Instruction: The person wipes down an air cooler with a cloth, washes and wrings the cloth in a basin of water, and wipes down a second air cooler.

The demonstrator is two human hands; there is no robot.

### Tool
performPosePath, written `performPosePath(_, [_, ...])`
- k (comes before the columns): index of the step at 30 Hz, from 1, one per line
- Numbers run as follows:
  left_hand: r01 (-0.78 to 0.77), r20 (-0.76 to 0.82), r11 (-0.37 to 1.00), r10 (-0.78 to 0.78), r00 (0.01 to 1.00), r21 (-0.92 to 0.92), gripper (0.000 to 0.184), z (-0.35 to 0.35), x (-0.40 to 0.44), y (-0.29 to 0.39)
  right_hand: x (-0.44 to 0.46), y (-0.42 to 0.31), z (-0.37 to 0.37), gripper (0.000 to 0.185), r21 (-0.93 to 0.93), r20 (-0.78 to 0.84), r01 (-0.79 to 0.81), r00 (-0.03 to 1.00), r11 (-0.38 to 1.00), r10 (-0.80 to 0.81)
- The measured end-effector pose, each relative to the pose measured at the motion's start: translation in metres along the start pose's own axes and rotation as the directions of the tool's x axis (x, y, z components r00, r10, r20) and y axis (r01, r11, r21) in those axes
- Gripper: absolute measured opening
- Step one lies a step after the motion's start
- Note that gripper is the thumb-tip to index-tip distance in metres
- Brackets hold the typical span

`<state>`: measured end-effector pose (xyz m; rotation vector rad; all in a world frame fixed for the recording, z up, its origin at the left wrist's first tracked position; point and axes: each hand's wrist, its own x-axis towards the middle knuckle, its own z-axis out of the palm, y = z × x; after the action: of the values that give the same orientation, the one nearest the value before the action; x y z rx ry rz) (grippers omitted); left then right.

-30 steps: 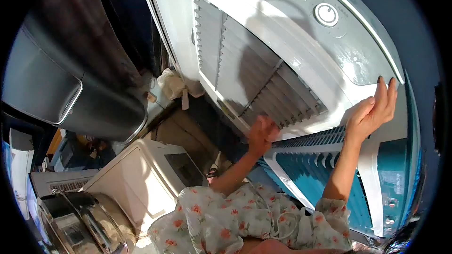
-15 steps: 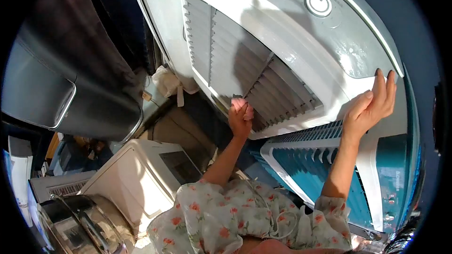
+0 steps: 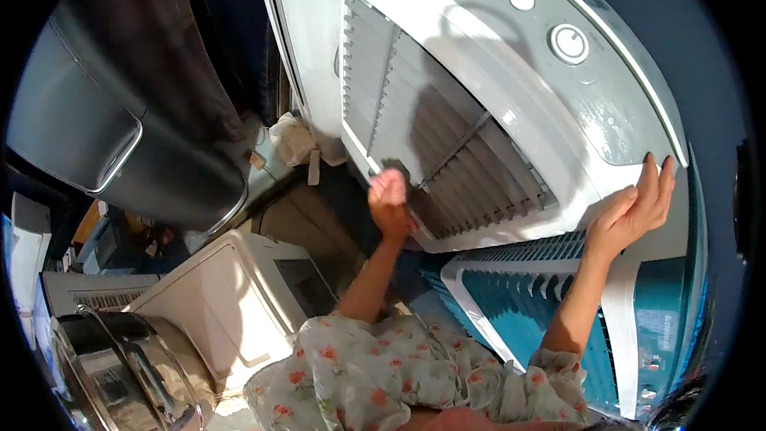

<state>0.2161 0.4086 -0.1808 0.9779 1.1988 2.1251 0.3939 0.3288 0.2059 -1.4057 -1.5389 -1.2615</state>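
Note:
My left hand (image 3: pixel 388 215) is closed round a crumpled pink cloth (image 3: pixel 389 185), slightly blurred, at the lower left edge of a white air cooler's front. Beside it are the cooler's grey louvred grille (image 3: pixel 447 124), partly in shadow. My right hand (image 3: pixel 634 215) has its fingers stretched out against the corner of the white air cooler (image 3: pixel 570 183), by its grey control panel (image 3: pixel 614 124). A round white knob (image 3: pixel 570 44) and several white buttons sit farther up that panel.
Below the white cooler stands a teal and white unit (image 3: pixel 527 295) with slats. To the left are a black padded seat (image 3: pixel 152 168), a cream box-shaped appliance (image 3: pixel 215 295), a shiny metal pot (image 3: pixel 136 367) and a whitish bag (image 3: pixel 292 140).
My left hand has moved left with the pink cloth, from the louvres towards the cooler's side edge. The view has shifted, so the cooler appears lower. My right hand stays at the corner.

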Motion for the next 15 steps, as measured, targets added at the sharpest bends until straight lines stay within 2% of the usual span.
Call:
performPosePath(2, [-0.010,0.062,0.986,0.000,0.998,0.168,0.035,-0.011,0.036,-0.026,0.000,-0.002,-0.001,0.039,-0.003,0.012,-0.003,1.000,1.000,0.003])
performPosePath(3, [-0.221,0.173,0.824,0.151,0.973,0.522,0.040,-0.012,0.059,0.006,0.000,-0.001,-0.002,0.039,-0.005,0.016,-0.003,1.000,1.000,0.003])
performPosePath(6, [-0.308,0.298,0.722,0.147,0.943,0.620,0.041,-0.002,0.104,0.016,0.000,0.000,-0.001,0.040,-0.016,0.023,-0.006,1.000,1.000,0.006])
performPosePath(9, [-0.273,0.340,0.745,0.066,0.938,0.609,0.044,0.010,0.106,0.012,-0.001,-0.001,-0.002,0.040,-0.007,0.026,-0.010,1.000,1.000,0.011])
performPosePath(12, [-0.256,0.350,0.846,0.089,0.932,0.467,0.046,0.014,0.072,0.017,-0.001,-0.001,-0.002,0.039,0.008,0.017,-0.012,1.000,1.000,0.012])
performPosePath(15, [-0.333,0.485,0.886,0.147,0.862,0.323,0.041,0.002,0.022,0.009,0.001,-0.004,-0.002,0.039,0.006,0.014,-0.010,1.000,1.000,0.010])
